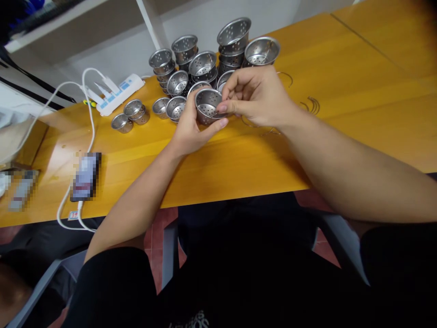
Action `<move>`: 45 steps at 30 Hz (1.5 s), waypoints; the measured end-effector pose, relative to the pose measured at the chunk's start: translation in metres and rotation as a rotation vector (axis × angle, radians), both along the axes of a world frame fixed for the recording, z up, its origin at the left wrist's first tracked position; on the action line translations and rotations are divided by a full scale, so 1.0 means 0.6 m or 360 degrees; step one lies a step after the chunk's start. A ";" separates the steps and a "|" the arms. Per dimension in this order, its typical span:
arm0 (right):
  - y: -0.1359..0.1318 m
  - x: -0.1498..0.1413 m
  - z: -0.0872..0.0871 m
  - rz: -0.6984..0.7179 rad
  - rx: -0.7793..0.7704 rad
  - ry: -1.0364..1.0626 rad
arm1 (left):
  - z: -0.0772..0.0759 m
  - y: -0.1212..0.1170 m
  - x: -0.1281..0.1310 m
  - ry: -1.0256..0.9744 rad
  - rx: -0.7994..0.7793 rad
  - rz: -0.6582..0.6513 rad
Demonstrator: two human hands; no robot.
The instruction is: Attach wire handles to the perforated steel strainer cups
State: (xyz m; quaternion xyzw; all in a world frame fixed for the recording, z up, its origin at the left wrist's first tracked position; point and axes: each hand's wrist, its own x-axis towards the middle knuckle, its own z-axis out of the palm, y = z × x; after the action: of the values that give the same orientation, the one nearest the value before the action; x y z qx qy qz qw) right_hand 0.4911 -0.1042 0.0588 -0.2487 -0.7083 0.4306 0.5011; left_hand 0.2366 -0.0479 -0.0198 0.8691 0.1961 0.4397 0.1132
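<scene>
My left hand [191,125] is wrapped around a small perforated metal strainer basket [205,105], held tilted above the table with its open top facing me. At the basket's right rim, the thumb and fingers of my right hand [251,98] are pinched together. Whatever lies between those fingertips is too small to make out. Below the right hand, thin curved wires [271,132] rest on the wood, and several more bent wires [313,105] lie to its right. Behind both hands stand stacks of similar strainer baskets [184,49], and one large basket [262,51] has a wire across it.
A wooden table [218,173] runs against a wall. To the left are two small baskets [136,110], a white power strip [119,94] with plugged cables, and a phone [86,176] on a white cable. Another person's leg [13,291] shows at lower left.
</scene>
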 end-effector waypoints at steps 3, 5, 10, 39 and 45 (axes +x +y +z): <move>-0.004 -0.005 0.001 -0.0020 -0.0007 0.0032 | -0.001 0.002 0.000 0.0020 -0.0002 0.0010; -0.006 -0.006 0.002 -0.0024 -0.0033 0.0043 | -0.006 0.007 0.000 0.0022 -0.0009 -0.0024; -0.009 -0.006 0.006 0.0002 -0.0062 0.0065 | -0.015 0.016 -0.001 0.0053 -0.0047 -0.0068; -0.006 0.011 -0.005 -0.0370 0.0538 -0.0256 | -0.027 0.034 -0.005 -0.0016 -0.0080 0.0061; -0.025 0.009 0.007 -0.0421 0.0586 -0.0333 | -0.020 0.032 -0.008 -0.0004 -0.0069 0.0070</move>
State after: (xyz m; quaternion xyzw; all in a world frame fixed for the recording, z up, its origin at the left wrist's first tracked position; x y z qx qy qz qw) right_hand 0.4963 -0.1193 0.0629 -0.2870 -0.7842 0.1967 0.5138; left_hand 0.2319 -0.0286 -0.0320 0.8614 0.2245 0.4390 0.1224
